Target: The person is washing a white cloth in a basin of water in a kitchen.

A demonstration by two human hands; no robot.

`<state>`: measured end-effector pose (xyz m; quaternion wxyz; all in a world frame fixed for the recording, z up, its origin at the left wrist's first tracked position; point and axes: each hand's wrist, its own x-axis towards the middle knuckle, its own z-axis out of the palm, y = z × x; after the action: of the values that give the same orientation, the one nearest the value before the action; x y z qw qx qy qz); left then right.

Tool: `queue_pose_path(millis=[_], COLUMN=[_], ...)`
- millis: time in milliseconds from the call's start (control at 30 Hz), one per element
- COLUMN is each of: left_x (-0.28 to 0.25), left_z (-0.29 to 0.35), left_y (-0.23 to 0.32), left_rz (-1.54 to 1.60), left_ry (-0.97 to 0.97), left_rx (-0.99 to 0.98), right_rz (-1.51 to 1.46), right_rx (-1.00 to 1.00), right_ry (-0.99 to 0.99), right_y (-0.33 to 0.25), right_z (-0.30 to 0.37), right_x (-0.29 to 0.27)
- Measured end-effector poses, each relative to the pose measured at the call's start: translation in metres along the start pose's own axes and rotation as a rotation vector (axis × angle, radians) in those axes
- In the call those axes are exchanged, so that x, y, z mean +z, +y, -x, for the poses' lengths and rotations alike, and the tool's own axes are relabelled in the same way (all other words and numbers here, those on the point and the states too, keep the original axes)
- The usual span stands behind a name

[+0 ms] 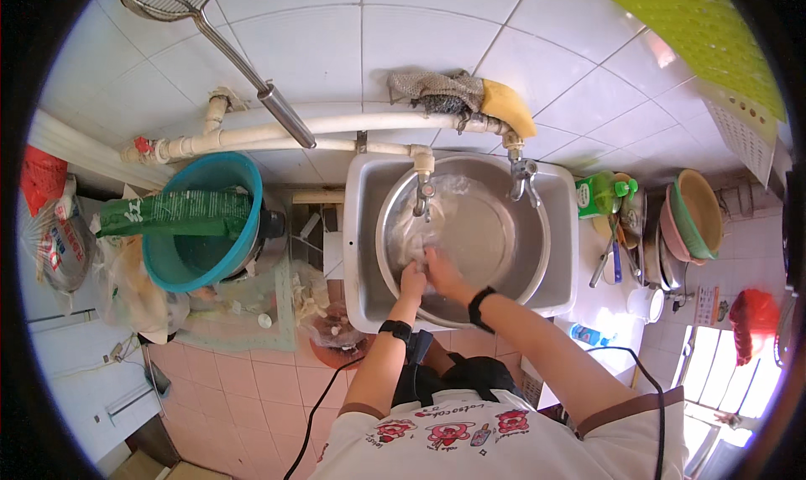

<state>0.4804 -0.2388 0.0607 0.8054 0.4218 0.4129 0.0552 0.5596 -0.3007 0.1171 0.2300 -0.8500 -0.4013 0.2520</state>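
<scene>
Bent over steel basin [527, 241], set inside grey sink [564, 257]. Seen low over basin's near-left part: left hand [413, 280] and right hand [442, 272], drawn close together, apparently touching, partly curled. Cannot tell exact opening, nor whether anything is held. Just beyond, on far side: left tap [426, 196], right tap [522, 178]. Farther left: teal tub [242, 173], crossed by green bag [176, 214]. Right of sink: green bottle [598, 196].

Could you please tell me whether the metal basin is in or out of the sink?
In: the metal basin sits inside the grey sink, whose corners show around it.
</scene>
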Motion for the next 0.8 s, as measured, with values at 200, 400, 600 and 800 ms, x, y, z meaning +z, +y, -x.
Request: queue_pose_path(millis=[200,400,600,800], left_x=[0.008,0.011,0.009,-0.004], left_z=[0.020,0.011,0.008,0.009], left_y=[0.022,0.027,0.025,0.010], left_rz=[-0.065,-0.251,0.430,0.379], left_ry=[-0.019,0.006,0.006,-0.070], left_rx=[0.071,-0.212,-0.379,-0.152], right_rz=[0.646,0.453,0.359,-0.066], right_rx=[-0.372,0.094,0.125,-0.064], right_ry=[0.069,-0.028,-0.290,-0.053], right_y=[0.013,0.012,-0.037,-0.011], right_z=[-0.045,-0.080,-0.025,0.011], right_x=[-0.011,-0.031,-0.072,-0.006])
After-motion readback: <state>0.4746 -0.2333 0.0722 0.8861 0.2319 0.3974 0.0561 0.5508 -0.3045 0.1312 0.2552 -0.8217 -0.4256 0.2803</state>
